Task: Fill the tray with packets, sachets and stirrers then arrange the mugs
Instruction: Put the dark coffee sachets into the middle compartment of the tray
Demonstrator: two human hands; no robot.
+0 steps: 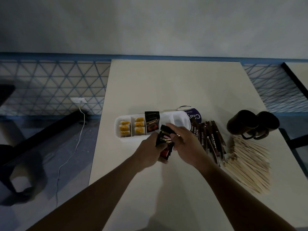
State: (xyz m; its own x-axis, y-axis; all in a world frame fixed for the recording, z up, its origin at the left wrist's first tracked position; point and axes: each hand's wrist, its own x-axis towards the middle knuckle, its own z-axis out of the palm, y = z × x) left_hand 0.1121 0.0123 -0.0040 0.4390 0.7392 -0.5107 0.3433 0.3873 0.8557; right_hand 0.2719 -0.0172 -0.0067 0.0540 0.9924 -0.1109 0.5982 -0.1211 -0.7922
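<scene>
My left hand (150, 151) grips a stack of black packets (165, 144) just in front of the tray (181, 116). My right hand (186, 144) pinches the top packet. Sachets (211, 139), stirrers (250, 165) and mugs (251, 125) lie right of it on the counter (175, 84).

a pale counter (175, 84) stands against a light wall (150, 22) with a blue band. left of it, a white cable (73, 152) runs from a wall socket (78, 100) down across the grey floor (75, 164). a purple-labelled round container (194, 115) sits on the counter. blue triangle-patterned panelling (50, 87) lines the lower wall.
</scene>
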